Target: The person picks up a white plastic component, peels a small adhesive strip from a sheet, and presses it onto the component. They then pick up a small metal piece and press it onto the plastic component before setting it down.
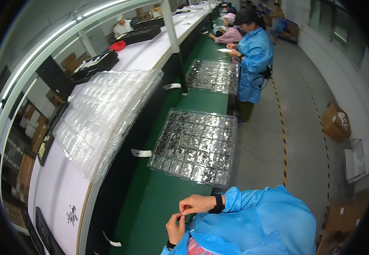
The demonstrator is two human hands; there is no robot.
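My left hand [175,230] and my right hand [198,204] meet close in front of my body, fingertips pinched together. Whatever lies between the fingers is too small to make out. Both forearms wear blue sleeves, and a black band circles my right wrist. Just beyond the hands, a clear compartment tray [180,173] rests on the green bench top [144,204]. Small shiny metal parts fill its many compartments. A second tray of the same kind [213,91] lies farther along the bench.
Stacked clear plastic trays [108,106] lean over the white shelf [61,182] at left. Loose silver parts [71,215] lie near a black strip-shaped holder [48,233]. A co-worker in blue [256,51] stands ahead holding white paper. A cardboard box [336,123] sits on the floor at right.
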